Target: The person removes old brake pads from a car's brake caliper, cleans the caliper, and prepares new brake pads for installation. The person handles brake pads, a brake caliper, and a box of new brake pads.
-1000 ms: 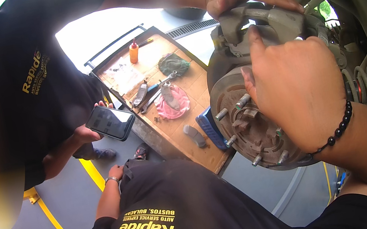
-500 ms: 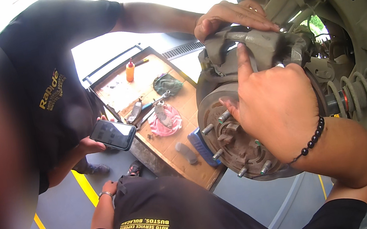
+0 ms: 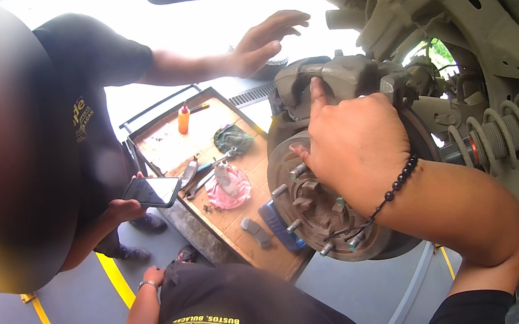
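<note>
My right hand [image 3: 356,138], with a beaded bracelet, has its index finger extended against the brake caliper [image 3: 359,75] and its thumb apart, holding nothing visible. Below the caliper is the rusty hub [image 3: 308,203] with several studs. My left hand [image 3: 155,276], with a wristwatch, rests low against my dark clothing, its fingers partly hidden. A co-worker's hand [image 3: 256,44] hovers above and left of the caliper, fingers spread. The co-worker's other hand [image 3: 122,210] holds a phone [image 3: 157,191].
A cardboard-topped cart [image 3: 243,127] carries an orange bottle [image 3: 183,120], tools, rags, brake pads and a blue case [image 3: 275,225]. A coil spring [image 3: 494,134] and suspension parts fill the right side. Yellow-lined floor [image 3: 79,319] lies below; a drain grate [image 3: 251,96] runs behind the cart.
The co-worker's upper hand has lifted off the caliper and moved left. My right finger stays on the caliper. The view has shifted, so the hub appears further left.
</note>
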Action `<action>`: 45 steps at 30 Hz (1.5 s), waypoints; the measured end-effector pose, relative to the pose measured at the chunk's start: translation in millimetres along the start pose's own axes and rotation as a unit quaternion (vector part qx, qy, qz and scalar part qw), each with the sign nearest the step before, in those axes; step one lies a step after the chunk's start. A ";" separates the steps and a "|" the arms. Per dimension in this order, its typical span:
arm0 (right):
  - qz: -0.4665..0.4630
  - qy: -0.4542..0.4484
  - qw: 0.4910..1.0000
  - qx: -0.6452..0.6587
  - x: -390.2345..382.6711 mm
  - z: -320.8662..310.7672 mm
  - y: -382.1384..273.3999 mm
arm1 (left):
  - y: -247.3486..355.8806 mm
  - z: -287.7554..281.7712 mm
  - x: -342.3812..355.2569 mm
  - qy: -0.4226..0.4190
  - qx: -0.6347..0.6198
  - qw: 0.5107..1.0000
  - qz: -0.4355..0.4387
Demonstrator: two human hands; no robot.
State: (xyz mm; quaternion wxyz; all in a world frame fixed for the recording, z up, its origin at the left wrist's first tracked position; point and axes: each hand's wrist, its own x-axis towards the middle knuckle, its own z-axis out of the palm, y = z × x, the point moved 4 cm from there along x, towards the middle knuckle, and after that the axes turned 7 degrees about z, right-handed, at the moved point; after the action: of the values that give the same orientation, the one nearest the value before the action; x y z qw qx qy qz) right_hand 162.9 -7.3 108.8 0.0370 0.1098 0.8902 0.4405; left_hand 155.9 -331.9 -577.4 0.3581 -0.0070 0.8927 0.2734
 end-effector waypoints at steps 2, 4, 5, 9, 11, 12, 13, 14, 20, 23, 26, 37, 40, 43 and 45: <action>-0.006 -0.019 0.999 0.026 -0.5 -1.0 0.7 | -4.4 5.1 1.2 -0.002 -0.001 1.000 -0.002; -0.006 -0.012 1.000 0.006 -1.8 -0.3 -0.7 | -9.0 8.4 4.7 -0.001 -0.008 1.000 0.000; -0.006 -0.009 1.000 -0.004 -2.4 -0.7 -1.1 | -11.2 11.0 4.4 0.003 -0.009 1.000 0.001; -0.030 -0.046 0.998 -0.030 -2.3 -3.2 -0.9 | -11.6 8.3 -11.3 0.015 -0.010 1.000 -0.005; -0.013 -0.024 1.000 -0.014 -3.5 -3.1 -1.1 | -17.4 12.0 -13.3 0.021 -0.015 1.000 -0.008; -0.008 -0.011 1.000 -0.005 -2.3 -4.2 -2.8 | -18.9 13.5 -16.0 0.017 -0.018 1.000 -0.006; -0.005 -0.005 1.000 -0.003 -3.2 -3.5 -2.4 | -16.3 11.5 -19.0 0.010 -0.017 1.000 -0.002; -0.002 0.002 1.000 -0.001 -4.2 -3.1 -0.8 | -12.3 10.6 -21.6 0.004 -0.016 1.000 0.001; -0.031 0.082 0.995 0.044 -31.4 -2.4 8.2 | -29.4 24.5 -27.3 0.010 0.001 1.000 0.004; -0.077 0.146 0.983 0.080 -85.7 -18.5 18.3 | -44.3 41.2 -36.0 0.005 -0.015 1.000 -0.018; -0.127 0.163 0.958 0.200 -151.1 0.6 46.2 | -64.0 48.2 -51.1 -0.025 -0.034 0.999 -0.016; 0.128 -0.335 0.109 0.927 -311.8 373.9 -187.1 | 6.6 44.8 -82.5 -0.189 -0.484 0.849 -0.097; 0.294 -0.480 0.178 0.807 -372.2 437.9 -302.3 | 83.2 -20.5 -108.4 -0.008 0.015 0.998 0.064; 0.405 -0.449 0.244 0.758 -403.1 462.0 -333.6 | 189.1 -40.6 -130.1 0.098 0.024 0.951 0.294; 0.447 -0.437 0.214 0.751 -399.3 462.6 -322.7 | 256.0 -31.3 -129.7 0.093 0.093 0.891 0.435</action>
State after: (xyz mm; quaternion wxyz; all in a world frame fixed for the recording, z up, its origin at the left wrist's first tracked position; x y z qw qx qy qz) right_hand 574.1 71.0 -441.1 0.1179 0.6418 0.4558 -0.6054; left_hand 179.1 -153.4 -351.7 0.1179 0.3896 0.8571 0.3159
